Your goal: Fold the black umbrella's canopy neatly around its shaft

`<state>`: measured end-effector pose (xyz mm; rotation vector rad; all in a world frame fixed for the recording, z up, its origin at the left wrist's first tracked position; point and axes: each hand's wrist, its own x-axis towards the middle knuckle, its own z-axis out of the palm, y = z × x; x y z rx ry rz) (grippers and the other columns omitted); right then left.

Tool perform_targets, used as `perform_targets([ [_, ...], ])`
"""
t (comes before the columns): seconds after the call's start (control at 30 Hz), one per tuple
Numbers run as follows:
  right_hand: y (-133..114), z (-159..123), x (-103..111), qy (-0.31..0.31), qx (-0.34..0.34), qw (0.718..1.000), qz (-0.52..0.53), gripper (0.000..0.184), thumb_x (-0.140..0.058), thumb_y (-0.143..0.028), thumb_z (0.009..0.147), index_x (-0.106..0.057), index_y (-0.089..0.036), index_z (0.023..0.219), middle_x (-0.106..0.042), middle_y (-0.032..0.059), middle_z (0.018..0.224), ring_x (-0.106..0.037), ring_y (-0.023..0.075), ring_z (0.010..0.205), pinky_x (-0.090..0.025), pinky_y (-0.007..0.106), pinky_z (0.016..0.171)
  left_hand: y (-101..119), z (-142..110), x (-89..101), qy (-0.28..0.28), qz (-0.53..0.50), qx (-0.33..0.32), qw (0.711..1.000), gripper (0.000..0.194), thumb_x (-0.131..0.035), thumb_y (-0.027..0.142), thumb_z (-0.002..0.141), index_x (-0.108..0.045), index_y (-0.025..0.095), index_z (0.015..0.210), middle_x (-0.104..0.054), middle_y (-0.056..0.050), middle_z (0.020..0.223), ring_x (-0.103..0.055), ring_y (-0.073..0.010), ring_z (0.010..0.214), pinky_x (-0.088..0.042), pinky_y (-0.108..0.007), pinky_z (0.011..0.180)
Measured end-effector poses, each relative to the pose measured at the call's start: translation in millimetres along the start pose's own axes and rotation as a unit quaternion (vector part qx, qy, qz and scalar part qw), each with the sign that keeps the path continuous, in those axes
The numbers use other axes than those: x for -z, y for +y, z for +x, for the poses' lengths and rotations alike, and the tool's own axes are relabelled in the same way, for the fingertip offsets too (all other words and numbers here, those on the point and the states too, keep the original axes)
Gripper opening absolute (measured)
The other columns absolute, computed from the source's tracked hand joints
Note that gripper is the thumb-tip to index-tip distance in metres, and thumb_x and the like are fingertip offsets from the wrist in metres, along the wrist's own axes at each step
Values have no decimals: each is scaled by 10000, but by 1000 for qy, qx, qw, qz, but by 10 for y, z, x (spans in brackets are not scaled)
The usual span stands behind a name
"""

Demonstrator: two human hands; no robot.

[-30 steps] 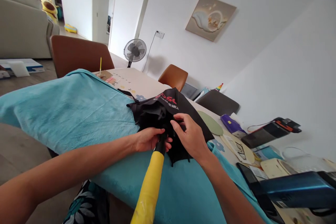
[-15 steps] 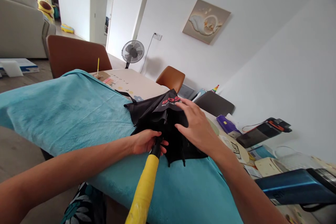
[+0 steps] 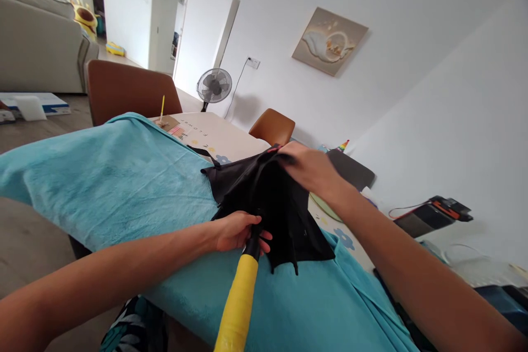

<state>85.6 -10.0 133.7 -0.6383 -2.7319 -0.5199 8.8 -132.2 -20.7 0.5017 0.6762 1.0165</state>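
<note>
A black umbrella (image 3: pixel 233 179), its canopy partly folded and loose, lies over the light-blue blanket (image 3: pixel 152 176). Its yellow-wrapped handle (image 3: pixel 240 302) points toward me. My left hand (image 3: pixel 237 231) is closed around the black part just above the yellow wrapping, thumb on top. Up at the canopy, my right hand (image 3: pixel 309 165) pinches a fold of the black fabric. That hand is slightly blurred and covers most of the red lettering. Several rib tips stick out along the canopy's lower edge, resting on the blanket.
The blanket covers the near part of a pale table (image 3: pixel 231 135) printed with flowers. Brown chairs (image 3: pixel 134 93) stand beyond it, with a fan (image 3: pixel 214 86) behind. To the right are a green round mat (image 3: pixel 325 209) and a dark bottle (image 3: pixel 421 220).
My right hand has gone from open beside the canopy to gripping its fabric, lifting a fold over the lettering. My left hand keeps its hold. The view has shifted slightly.
</note>
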Motion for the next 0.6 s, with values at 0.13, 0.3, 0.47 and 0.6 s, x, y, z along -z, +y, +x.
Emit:
perform_targets([
  [0.13, 10, -71, 16, 88, -125, 988, -16, 254, -400, -304, 848, -596, -158, 914, -619, 101, 827, -573, 220, 737, -389, 287, 596, 27, -1, -18, -2, -35, -35, 999, 169, -400, 303, 837, -442, 139, 836, -619, -126, 865, -613, -206, 690, -458, -339, 663],
  [0.3, -185, -236, -134, -36, -36, 997, -53, 159, -435, -235, 823, -567, -150, 802, -603, 106, 831, -586, 208, 693, -353, 270, 563, 12, 34, -39, 76, 15, -62, 995, 119, -452, 206, 783, -438, 150, 887, -571, -99, 880, -594, -209, 734, -470, -353, 655],
  [0.47, -247, -349, -210, -50, -31, 994, -97, 138, -428, -169, 801, -549, -144, 863, -596, 107, 861, -584, 216, 714, -348, 272, 558, 67, 46, 59, 204, 221, -213, 930, 261, -570, 209, 692, -527, 170, 946, -550, -50, 829, -543, -178, 771, -446, -262, 648],
  [0.6, -417, -615, -378, -45, 17, 993, -106, 211, -419, -95, 760, -543, -145, 924, -583, 106, 959, -582, 217, 788, -351, 267, 554, 202, 63, 132, 239, 334, -330, 850, 326, -563, 144, 672, -539, 189, 995, -565, -39, 846, -520, -174, 819, -413, -217, 677],
])
